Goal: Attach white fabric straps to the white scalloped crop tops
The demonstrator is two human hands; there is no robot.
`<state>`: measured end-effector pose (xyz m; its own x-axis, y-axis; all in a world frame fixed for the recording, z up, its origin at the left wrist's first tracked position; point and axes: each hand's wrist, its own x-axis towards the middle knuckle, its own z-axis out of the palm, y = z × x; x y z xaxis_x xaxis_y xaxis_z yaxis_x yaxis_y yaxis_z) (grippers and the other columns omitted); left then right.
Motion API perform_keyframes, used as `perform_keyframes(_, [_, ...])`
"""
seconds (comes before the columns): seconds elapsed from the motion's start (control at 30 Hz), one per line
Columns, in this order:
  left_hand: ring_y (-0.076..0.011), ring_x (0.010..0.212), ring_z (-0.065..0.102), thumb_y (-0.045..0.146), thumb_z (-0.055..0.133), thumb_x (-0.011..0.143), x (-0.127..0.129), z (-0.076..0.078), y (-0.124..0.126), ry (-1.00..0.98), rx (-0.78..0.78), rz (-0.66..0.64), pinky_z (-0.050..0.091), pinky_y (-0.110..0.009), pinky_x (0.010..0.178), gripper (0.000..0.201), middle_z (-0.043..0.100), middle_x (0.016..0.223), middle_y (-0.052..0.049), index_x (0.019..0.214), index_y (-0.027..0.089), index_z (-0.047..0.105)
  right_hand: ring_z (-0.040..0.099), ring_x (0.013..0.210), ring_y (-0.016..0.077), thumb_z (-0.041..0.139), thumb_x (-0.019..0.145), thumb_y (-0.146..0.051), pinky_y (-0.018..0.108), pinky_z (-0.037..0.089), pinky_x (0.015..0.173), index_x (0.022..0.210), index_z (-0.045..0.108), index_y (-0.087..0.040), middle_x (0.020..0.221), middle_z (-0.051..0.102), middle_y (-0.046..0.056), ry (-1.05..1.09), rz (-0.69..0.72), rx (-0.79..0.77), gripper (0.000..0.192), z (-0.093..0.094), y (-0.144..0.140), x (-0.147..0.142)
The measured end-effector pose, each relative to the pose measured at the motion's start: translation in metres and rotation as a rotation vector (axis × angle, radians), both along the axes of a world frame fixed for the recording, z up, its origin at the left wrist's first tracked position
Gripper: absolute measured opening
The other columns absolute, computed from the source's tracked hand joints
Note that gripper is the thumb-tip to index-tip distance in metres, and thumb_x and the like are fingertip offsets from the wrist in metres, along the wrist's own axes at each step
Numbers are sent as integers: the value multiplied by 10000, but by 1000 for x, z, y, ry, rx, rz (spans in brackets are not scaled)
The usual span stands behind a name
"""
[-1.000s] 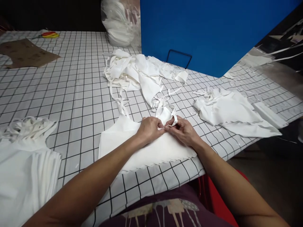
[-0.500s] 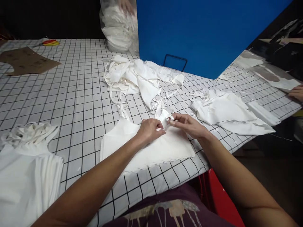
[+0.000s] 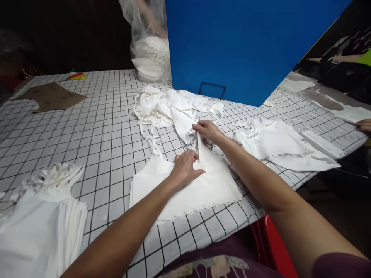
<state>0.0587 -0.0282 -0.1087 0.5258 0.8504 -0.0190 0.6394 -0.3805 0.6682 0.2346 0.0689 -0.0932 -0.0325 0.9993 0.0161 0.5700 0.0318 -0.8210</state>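
Note:
In front of me a stack of white strappy tops lies flat, its straps toward the far side. My left hand rests on the upper part of the top piece, thumb stretched apart from the fingers, beside the foot of a strap. My right hand is farther off and pinches the upper end of that narrow white strap, which runs taut and straight down to the garment. Just beyond my right hand lies a loose heap of white tops with tangled straps.
Another stack of white tops lies at the left. More white pieces lie to the right. A brown paper pattern, scissors, a plastic bag of white pieces and a blue panel stand or lie farther back. Another person's hand shows at the right edge.
My right hand has moved away from me and slightly left, drawing the strap out straight. My left hand's thumb and fingers have spread a little on the cloth. The view has tilted up slightly.

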Motion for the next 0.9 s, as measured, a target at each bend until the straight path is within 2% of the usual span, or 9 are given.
perform_keyframes(0.1, [-261, 1060, 580, 348, 784, 761, 0, -1, 0, 2, 3, 19, 412, -479, 976, 436, 593, 1117, -65, 1066, 190, 515, 416, 557, 126, 493, 960, -478, 271, 322, 557, 664, 484, -204, 567, 478, -21, -137, -32, 65, 404, -21, 6, -2])
perform_keyframes(0.23, [-329, 1274, 460, 342, 785, 764, -1, -3, -2, 32, 71, 12, 390, -521, 1058, 690, 459, 1398, -139, 1344, 202, 439, 476, 667, 168, 516, 949, -467, 289, 320, 611, 651, 491, -203, 639, 534, 20, -302, -90, 170, 398, -37, 9, 3])
perform_keyframes(0.37, [-379, 1371, 339, 409, 683, 858, 0, -4, -5, 124, 142, -60, 360, -583, 1090, 694, 247, 1623, -90, 1463, 262, 376, 545, 861, 232, 545, 933, -470, 314, 396, 723, 839, 621, -180, 858, 647, 92, -420, -122, 236, 315, -38, 15, 11])
perform_keyframes(0.47, [-401, 1428, 263, 450, 582, 924, 0, -5, -7, 195, 160, -106, 315, -612, 1123, 629, 239, 1643, -66, 1486, 256, 376, 544, 1041, 286, 440, 986, -452, 383, 425, 867, 1065, 661, -155, 1074, 657, 156, -475, -121, 288, 378, -28, 7, 16])
perform_keyframes(0.53, [-408, 1470, 200, 461, 538, 946, 0, -6, -8, 216, 169, -132, 284, -616, 1145, 607, 258, 1639, -57, 1495, 263, 373, 514, 1167, 309, 356, 1016, -452, 432, 407, 962, 1257, 618, -157, 1234, 629, 169, -513, -71, 336, 462, -21, -9, 20])
perform_keyframes(0.63, [-417, 1498, 152, 478, 501, 961, 0, -8, -7, 241, 178, -155, 264, -632, 1150, 594, 285, 1630, -65, 1501, 268, 371, 367, 1401, 311, 271, 1035, -486, 495, 311, 1109, 1488, 439, -181, 1483, 502, 131, -616, 150, 382, 571, -18, -39, 22])
perform_keyframes(0.73, [-421, 1504, 139, 486, 477, 970, 4, -9, -6, 280, 182, -156, 256, -648, 1149, 600, 304, 1620, -82, 1509, 248, 366, 201, 1513, 296, 210, 1042, -496, 530, 207, 1177, 1556, 328, -182, 1606, 334, 89, -700, 354, 268, 614, -27, -57, 24])
perform_keyframes(0.83, [-415, 1508, 135, 521, 449, 977, 7, -8, -9, 291, 189, -159, 259, -638, 1158, 631, 290, 1626, -86, 1523, 222, 348, 162, 1528, 294, 178, 1042, -494, 551, 166, 1187, 1579, 272, -202, 1638, 238, 72, -726, 392, 166, 619, -37, -59, 27])
perform_keyframes(0.9, [-398, 1513, 134, 549, 427, 980, 1, -7, -11, 270, 202, -178, 266, -623, 1169, 649, 268, 1633, -94, 1526, 207, 343, 168, 1528, 291, 172, 1039, -502, 554, 178, 1183, 1587, 250, -221, 1639, 225, 71, -745, 394, 180, 620, -43, -55, 30])
